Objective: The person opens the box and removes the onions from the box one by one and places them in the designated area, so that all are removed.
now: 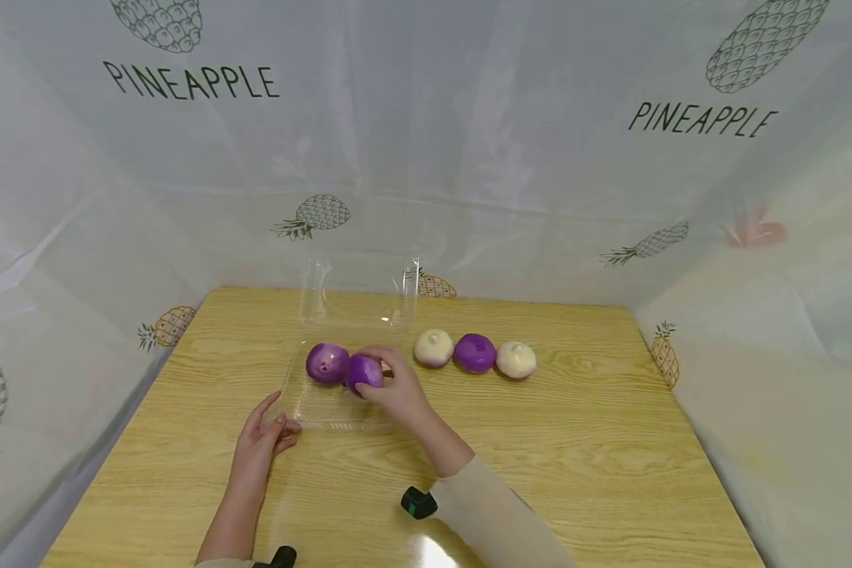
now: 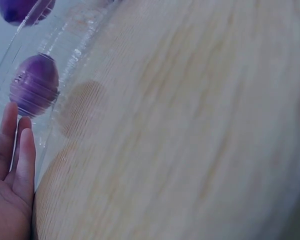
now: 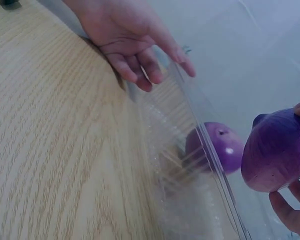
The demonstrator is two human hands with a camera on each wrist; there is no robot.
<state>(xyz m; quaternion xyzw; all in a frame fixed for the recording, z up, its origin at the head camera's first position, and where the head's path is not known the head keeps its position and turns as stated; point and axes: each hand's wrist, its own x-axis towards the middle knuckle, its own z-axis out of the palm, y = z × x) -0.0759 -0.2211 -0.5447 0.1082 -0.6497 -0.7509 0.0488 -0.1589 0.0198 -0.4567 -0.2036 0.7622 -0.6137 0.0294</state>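
A clear plastic clamshell box (image 1: 326,410) lies at the left with its lid raised at the back. One purple onion (image 1: 326,363) sits in its left part, and through the wall it shows in the left wrist view. My right hand (image 1: 401,396) grips a second purple onion (image 3: 275,152) between thumb and fingers, held over the box beside the first. In the right wrist view this onion is above the box's rim. My left hand (image 1: 259,442) rests at the box's front left corner, its fingers (image 2: 25,165) fairly straight along the outside of the wall.
Right of the box, a row stands on the wooden table (image 1: 539,442): a whitish bulb (image 1: 434,349), a purple onion (image 1: 475,353) and another whitish bulb (image 1: 516,360). The transparent lid (image 1: 358,288) stands up near the table's back edge. A pineapple-print sheet (image 1: 468,158) hangs behind.
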